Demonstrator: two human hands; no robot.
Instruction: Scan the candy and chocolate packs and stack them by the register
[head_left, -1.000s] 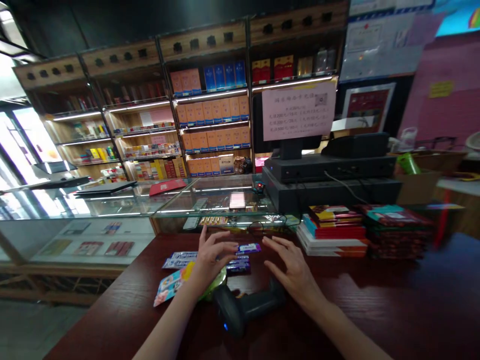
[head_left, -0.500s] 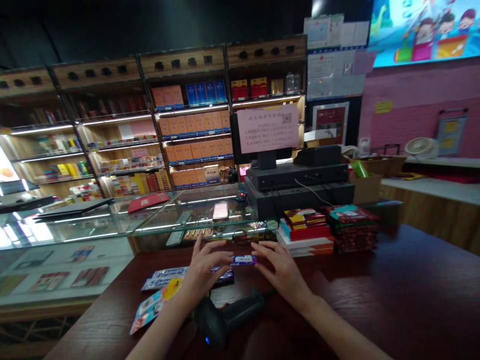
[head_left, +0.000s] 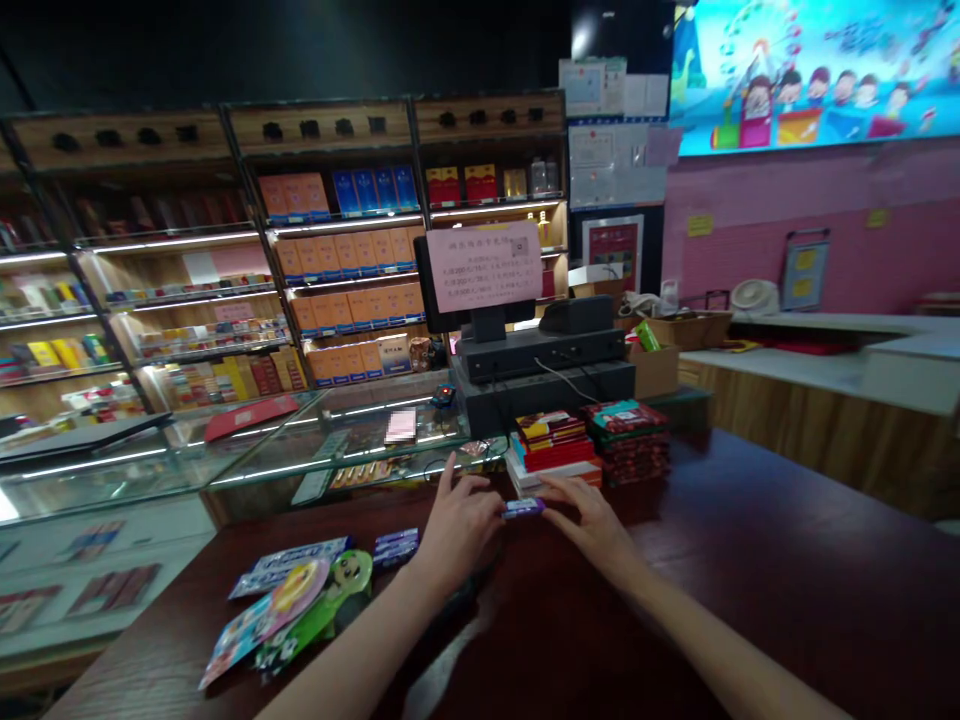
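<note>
A small purple wrapped stick (head_left: 523,508) is held level above the dark wooden counter. My left hand (head_left: 461,520) pinches its left end, with the index finger raised. On its right end, the thumb and fingers of my right hand (head_left: 589,520) close. To the left of my left hand lie small purple packs (head_left: 396,547) and long silver-and-purple packets (head_left: 289,566). Closer to me are a blue-and-pink packet (head_left: 236,638) and a green panda packet (head_left: 319,620), overlapping. My left forearm mostly hides the dark barcode scanner (head_left: 459,598).
Behind my right hand stand a stack of red and yellow packets (head_left: 553,440) and a pile of dark red packets (head_left: 631,445). A monitor with a pink paper sign (head_left: 487,265) rises beyond. The glass display case (head_left: 337,430) borders the counter's far left.
My hands and the purple stick have shifted right and away from the packets as the view turned right. The stick is now tilted slightly. The green panda packet has come into view, while the scanner is largely covered.
</note>
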